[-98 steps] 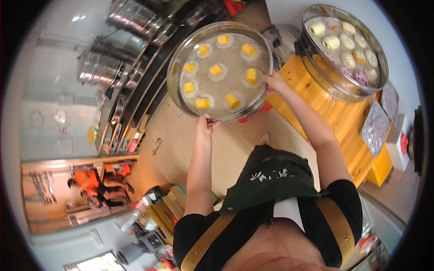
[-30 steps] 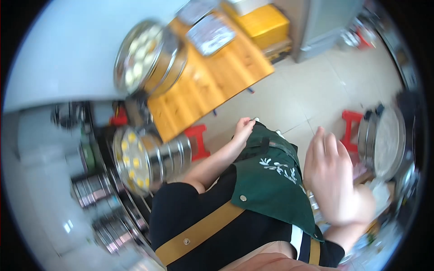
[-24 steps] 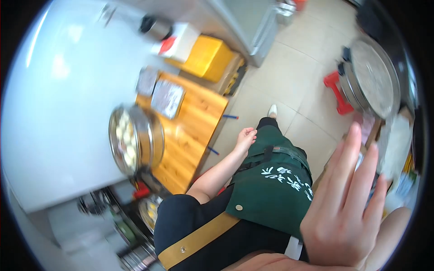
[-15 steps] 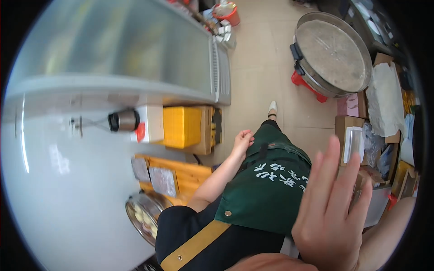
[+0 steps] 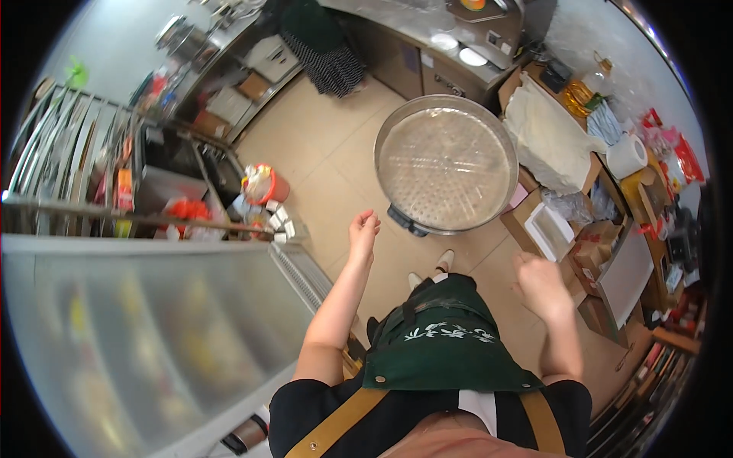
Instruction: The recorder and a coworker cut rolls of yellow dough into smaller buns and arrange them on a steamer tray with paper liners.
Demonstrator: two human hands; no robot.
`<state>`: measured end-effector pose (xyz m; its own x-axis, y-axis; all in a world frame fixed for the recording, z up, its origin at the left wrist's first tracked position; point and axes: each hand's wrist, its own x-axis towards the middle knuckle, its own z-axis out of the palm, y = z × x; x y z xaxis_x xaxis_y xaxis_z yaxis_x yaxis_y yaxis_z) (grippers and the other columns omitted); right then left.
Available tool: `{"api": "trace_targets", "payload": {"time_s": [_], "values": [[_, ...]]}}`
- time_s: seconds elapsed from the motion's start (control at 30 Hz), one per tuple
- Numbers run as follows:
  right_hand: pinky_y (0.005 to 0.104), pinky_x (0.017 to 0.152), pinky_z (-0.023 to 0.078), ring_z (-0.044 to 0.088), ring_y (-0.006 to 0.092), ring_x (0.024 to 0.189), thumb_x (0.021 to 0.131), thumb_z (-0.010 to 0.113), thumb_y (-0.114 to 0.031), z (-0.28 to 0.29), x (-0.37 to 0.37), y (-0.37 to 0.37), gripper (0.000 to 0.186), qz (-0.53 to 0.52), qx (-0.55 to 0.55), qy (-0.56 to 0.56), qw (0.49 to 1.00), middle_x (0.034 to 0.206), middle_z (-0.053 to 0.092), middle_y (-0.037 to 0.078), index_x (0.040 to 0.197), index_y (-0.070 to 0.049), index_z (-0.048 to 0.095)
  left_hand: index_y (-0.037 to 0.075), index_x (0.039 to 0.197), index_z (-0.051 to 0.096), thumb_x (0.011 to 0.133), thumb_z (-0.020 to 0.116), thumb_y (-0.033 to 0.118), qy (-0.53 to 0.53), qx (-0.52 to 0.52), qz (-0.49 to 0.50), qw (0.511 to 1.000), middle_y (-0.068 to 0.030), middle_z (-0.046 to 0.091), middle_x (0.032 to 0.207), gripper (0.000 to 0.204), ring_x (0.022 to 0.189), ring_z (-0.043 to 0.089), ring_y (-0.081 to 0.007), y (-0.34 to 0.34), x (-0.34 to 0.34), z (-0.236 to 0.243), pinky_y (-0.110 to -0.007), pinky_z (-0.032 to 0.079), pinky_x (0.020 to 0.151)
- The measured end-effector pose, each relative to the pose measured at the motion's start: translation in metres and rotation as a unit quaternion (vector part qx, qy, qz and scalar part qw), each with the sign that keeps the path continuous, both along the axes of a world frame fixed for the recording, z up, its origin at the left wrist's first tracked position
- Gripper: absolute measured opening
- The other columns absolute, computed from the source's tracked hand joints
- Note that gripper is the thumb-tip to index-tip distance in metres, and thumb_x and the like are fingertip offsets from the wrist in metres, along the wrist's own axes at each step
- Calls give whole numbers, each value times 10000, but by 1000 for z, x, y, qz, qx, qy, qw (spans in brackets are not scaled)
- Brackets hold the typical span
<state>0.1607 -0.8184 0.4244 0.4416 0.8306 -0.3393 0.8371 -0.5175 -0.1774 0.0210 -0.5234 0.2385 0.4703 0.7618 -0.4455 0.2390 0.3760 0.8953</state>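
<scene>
Short of the big round steamer tray (image 5: 447, 164), my left hand (image 5: 364, 233) hangs in the air with its fingers curled in. Nothing shows in it, and it does not touch the tray. My right hand (image 5: 538, 284) is bent into a loose fist in front of the cardboard boxes on the right, slightly blurred, with no object visible in it. The tray is metal, with a perforated floor and a dark handle (image 5: 406, 221) on its near side. A dark green apron (image 5: 450, 336) covers my front.
A glass-topped freezer (image 5: 153, 336) fills the lower left. Behind it stand a red bucket (image 5: 267, 183) and racks of trays (image 5: 69, 153). Cardboard boxes (image 5: 534, 221) line the right side. Another person in a dotted skirt (image 5: 324, 65) stands at the far counter (image 5: 405, 57).
My view has swung left and lifted, bringing the tray nearer the centre. My right hand has dropped from close to the camera, its straight fingers now curled. My feet are nearer the tray.
</scene>
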Motion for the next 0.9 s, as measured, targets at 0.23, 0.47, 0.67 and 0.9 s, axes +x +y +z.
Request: {"api": "trace_targets", "payload": {"time_s": [0.23,0.47,0.67,0.9], "values": [[430,648,443,556,378,739,620,688,-205,-100,25,37,356,-168,-10,123,978,761,562,236,833,23,516,15,1020,501,805,536,164,-46,-13,-89,995,-59,544,903,265,824,539,-148,40,110,15,-255,434,692],[410,683,453,558,355,802,670,668,-206,-105,73,66,364,-304,11,70,950,830,575,207,908,26,517,5,1032,492,795,521,127,-21,40,-172,984,-51,545,876,269,777,524,-125,111,225,24,-238,424,666],[399,772,436,528,359,915,704,633,-184,-148,21,78,485,-528,-26,70,846,1008,534,235,1095,45,458,-37,908,566,748,549,93,-126,191,-232,945,-94,597,751,207,687,561,-163,154,400,-23,-287,448,619],[394,767,441,553,329,890,672,663,-250,-184,-121,173,490,-690,-61,212,689,962,565,219,1048,24,508,-53,860,548,693,574,81,-29,446,-374,813,-169,577,792,216,770,556,-321,144,554,-56,-378,445,711]]}}
